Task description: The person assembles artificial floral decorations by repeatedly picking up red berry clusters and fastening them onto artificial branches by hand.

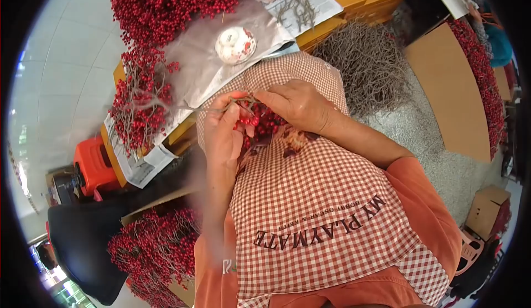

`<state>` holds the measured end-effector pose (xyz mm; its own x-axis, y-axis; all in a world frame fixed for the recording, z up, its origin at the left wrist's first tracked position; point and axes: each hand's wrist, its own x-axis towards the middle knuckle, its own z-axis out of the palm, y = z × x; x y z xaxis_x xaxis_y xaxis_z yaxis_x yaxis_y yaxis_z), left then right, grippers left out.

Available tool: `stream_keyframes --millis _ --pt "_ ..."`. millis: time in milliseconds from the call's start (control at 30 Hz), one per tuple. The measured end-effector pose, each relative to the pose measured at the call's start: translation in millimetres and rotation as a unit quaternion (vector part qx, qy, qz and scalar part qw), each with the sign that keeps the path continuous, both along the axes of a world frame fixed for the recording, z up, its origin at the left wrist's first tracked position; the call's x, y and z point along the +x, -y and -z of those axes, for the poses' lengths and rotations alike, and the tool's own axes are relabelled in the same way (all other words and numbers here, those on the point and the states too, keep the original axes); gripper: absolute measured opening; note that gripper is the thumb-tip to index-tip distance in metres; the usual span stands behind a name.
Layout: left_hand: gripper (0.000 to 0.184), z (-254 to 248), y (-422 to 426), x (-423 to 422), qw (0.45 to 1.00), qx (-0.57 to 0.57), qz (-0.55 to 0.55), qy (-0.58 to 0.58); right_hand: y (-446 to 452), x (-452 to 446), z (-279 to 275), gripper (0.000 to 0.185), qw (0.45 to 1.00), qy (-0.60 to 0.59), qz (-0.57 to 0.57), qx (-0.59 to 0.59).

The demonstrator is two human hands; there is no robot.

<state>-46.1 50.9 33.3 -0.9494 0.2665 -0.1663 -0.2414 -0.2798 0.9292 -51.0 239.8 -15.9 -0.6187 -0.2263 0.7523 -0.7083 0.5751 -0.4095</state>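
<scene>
Working a thin grey-brown branching stem with glossy red berries (265,121) between both hands, above the lap of a red-and-white checked apron (315,197). Left hand (221,128): grasping the stem between thumb and fingers, bare stem end sticking out past it, away from the right hand. Right hand (298,103): thumb and forefinger pinched on the stem near the berries; exact contact too small to tell. Berries hang just below the fingertips.

For good handling: left grip firm, as anchor; right does the fine work with fingertips only. Pinch wood, not berries; they could crush or drop off. Small moves close to the left grip, since a long unsupported span likely bends or snaps. Palms off the cluster. Long end looks prone to snagging on the berry-laden grey branches (141,100) beside it, so angle it clear.
</scene>
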Motion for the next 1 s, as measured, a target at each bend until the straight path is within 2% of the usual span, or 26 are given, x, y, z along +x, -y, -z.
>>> stream_keyframes --millis 67,100,133,167,200,233,267,300,433,500,533,600,667,767,900,1000 --pt "0.023 4.3 4.4 3.1 0.999 -0.015 -0.047 0.010 2.1 6.7 -0.9 0.032 0.996 0.058 -0.033 0.059" --pt "0.023 6.8 10.1 2.7 1.000 0.007 -0.020 0.019 1.2 7.4 -8.1 0.032 0.996 0.060 -0.038 0.058" --pt "0.023 8.5 12.2 3.6 0.999 0.006 -0.024 0.020 -1.4 9.5 -20.6 0.031 0.969 0.221 -0.108 0.004" --pt "0.020 10.3 13.1 3.8 1.000 0.005 -0.020 -0.002 -2.7 11.6 -26.6 0.030 0.910 0.374 -0.174 -0.049" --pt "0.017 11.6 13.5 4.1 1.000 0.004 -0.016 -0.025 -5.1 8.8 -19.9 0.030 0.909 0.375 -0.176 -0.049" --pt "0.017 11.5 14.3 5.0 1.000 0.002 -0.018 -0.024 -9.2 0.8 -8.9 0.032 0.833 0.464 -0.274 -0.129" --pt "0.021 14.4 14.0 5.2 0.999 -0.021 -0.014 -0.038 -12.1 -5.3 -0.7 0.034 0.733 0.540 -0.360 -0.204" --pt "0.025 16.4 12.4 5.2 0.998 -0.044 -0.009 -0.052 -14.0 -7.8 -2.4 0.030 0.701 0.593 -0.348 -0.190" --pt "0.024 15.7 9.4 6.7 1.000 -0.021 0.012 -0.009 -12.6 -5.4 -19.2 0.022 0.704 0.641 -0.280 -0.122" --pt "0.018 25.0 18.9 4.1 0.999 -0.021 -0.047 0.012 -7.7 -1.8 -0.3 0.019 0.720 0.581 -0.259 -0.276" --pt "0.018 21.6 17.0 4.1 0.999 -0.023 -0.044 0.008 -6.2 0.0 5.3 0.019 0.722 0.577 -0.259 -0.278" --pt "0.009 14.1 6.2 8.0 0.995 -0.021 -0.066 0.067 -4.3 5.8 14.3 0.018 0.675 0.567 -0.257 -0.396" --pt "0.015 13.6 -2.2 12.5 0.996 -0.007 -0.034 0.079 0.4 10.9 17.3 0.018 0.665 0.558 -0.272 -0.414" --pt "0.020 40.7 -1.7 21.8 0.999 0.004 -0.004 0.045 10.7 17.3 21.3 0.016 0.618 0.537 -0.320 -0.477" --pt "0.030 30.0 -11.1 22.0 0.999 -0.018 0.021 0.026 8.6 12.4 37.8 0.016 0.614 0.499 -0.343 -0.507" --pt "0.024 31.7 -15.4 23.2 0.999 -0.009 0.024 0.046 8.1 11.5 42.3 0.016 0.592 0.515 -0.349 -0.513"
